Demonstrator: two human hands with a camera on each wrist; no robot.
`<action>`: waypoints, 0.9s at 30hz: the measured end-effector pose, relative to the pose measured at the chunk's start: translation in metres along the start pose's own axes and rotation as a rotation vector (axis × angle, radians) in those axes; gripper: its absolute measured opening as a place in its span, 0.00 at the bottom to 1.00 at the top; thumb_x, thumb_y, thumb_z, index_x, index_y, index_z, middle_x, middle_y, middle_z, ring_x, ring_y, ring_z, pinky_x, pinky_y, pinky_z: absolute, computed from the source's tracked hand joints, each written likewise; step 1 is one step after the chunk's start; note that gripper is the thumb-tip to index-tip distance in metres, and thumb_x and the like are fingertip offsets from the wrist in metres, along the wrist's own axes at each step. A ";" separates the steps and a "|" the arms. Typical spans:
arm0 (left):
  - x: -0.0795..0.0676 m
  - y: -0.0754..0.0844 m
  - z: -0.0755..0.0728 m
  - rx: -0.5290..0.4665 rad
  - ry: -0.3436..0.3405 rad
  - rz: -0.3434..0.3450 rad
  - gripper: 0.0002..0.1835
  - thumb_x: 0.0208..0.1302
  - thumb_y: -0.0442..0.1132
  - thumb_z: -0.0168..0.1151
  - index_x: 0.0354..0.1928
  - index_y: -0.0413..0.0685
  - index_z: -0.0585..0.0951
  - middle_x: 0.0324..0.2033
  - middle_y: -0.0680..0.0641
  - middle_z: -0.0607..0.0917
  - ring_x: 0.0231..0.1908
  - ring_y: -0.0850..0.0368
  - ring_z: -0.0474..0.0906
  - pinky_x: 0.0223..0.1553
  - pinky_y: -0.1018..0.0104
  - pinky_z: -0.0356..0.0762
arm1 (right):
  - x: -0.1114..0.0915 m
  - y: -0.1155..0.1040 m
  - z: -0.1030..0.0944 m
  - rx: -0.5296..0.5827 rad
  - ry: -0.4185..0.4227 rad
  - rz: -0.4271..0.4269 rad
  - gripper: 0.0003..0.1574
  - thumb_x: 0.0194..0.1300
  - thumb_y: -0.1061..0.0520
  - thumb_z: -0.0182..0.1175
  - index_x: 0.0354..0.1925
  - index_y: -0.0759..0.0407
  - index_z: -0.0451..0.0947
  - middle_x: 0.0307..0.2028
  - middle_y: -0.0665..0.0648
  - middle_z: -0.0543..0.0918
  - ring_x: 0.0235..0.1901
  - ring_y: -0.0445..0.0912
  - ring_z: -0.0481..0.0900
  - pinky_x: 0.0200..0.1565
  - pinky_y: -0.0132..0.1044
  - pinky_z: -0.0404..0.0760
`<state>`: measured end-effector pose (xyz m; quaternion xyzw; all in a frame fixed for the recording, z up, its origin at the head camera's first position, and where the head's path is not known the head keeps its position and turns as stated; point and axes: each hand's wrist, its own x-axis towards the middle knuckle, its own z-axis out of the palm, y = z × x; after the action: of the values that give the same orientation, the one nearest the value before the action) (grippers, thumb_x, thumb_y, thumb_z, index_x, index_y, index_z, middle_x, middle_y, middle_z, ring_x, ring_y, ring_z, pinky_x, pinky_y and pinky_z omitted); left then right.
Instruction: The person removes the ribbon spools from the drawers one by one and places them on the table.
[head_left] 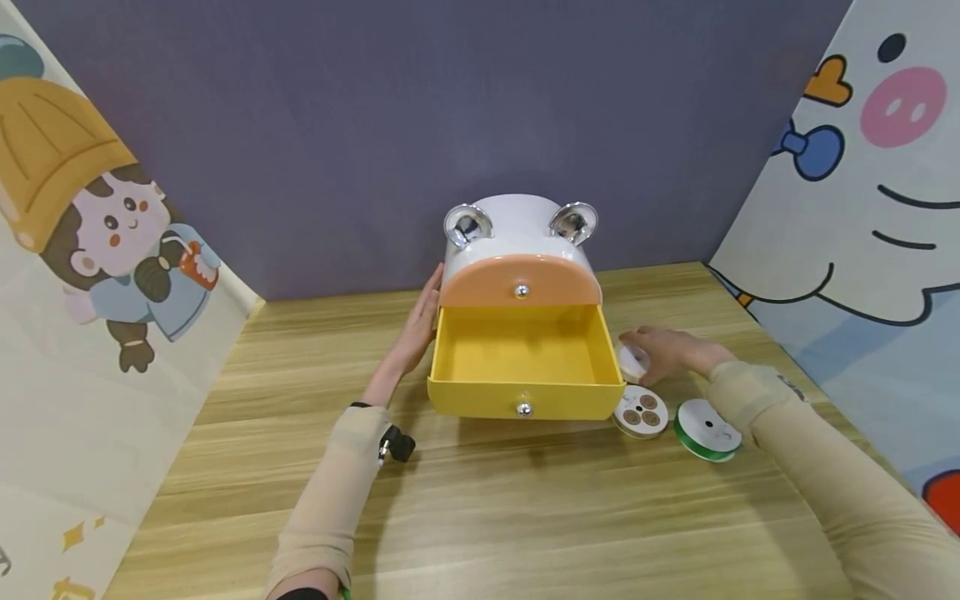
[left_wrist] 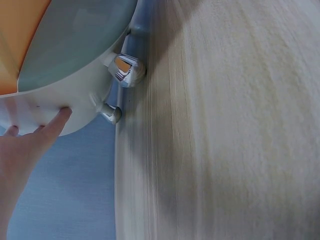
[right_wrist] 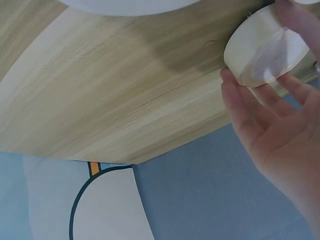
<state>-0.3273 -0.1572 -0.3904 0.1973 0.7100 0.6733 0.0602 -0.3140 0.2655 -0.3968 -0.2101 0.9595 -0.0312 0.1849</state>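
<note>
A white frog-faced storage box [head_left: 517,229] stands against the back wall, its lower yellow drawer [head_left: 480,400] pulled out with nothing inside. My left hand [head_left: 414,335] lies along the box's left side, fingers extended; the left wrist view has its fingertips on the white shell [left_wrist: 80,110]. To the right of the drawer, my right hand [head_left: 666,350] grips a white ribbon spool [head_left: 632,364]. Seen from the right wrist, thumb and fingers are on opposite sides of this spool [right_wrist: 245,55]. In front of it lies a spool with brown circles on its face [head_left: 640,412].
A spool of green ribbon [head_left: 707,427] lies further right, near my right forearm. Above the yellow drawer is a shut orange drawer [head_left: 480,287] with a silver knob. Patterned side panels [head_left: 847,250] and a grey-blue back wall [head_left: 360,150] border the wooden table [head_left: 525,517].
</note>
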 end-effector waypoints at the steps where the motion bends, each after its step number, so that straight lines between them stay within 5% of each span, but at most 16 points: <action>1: 0.000 0.000 0.000 0.000 0.001 -0.001 0.28 0.82 0.48 0.28 0.80 0.67 0.44 0.80 0.57 0.43 0.79 0.48 0.44 0.69 0.32 0.61 | 0.001 0.001 0.001 0.001 -0.001 0.002 0.54 0.51 0.53 0.76 0.70 0.66 0.63 0.65 0.79 0.68 0.60 0.72 0.71 0.57 0.68 0.75; 18: -0.001 0.004 0.002 0.010 0.008 -0.004 0.28 0.82 0.48 0.27 0.80 0.64 0.43 0.80 0.55 0.42 0.79 0.46 0.44 0.70 0.34 0.61 | -0.002 0.004 0.005 0.079 -0.020 0.002 0.56 0.53 0.56 0.73 0.72 0.71 0.56 0.67 0.80 0.63 0.65 0.74 0.65 0.63 0.69 0.69; 27: -0.003 0.004 0.003 0.012 0.010 -0.006 0.28 0.82 0.48 0.27 0.80 0.65 0.43 0.80 0.55 0.42 0.79 0.46 0.43 0.70 0.33 0.60 | -0.029 0.003 -0.016 0.068 0.133 -0.009 0.53 0.57 0.50 0.72 0.71 0.70 0.58 0.67 0.81 0.64 0.63 0.75 0.66 0.60 0.70 0.71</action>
<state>-0.3228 -0.1554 -0.3868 0.1921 0.7148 0.6700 0.0577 -0.2962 0.2798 -0.3722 -0.2054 0.9671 -0.0784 0.1277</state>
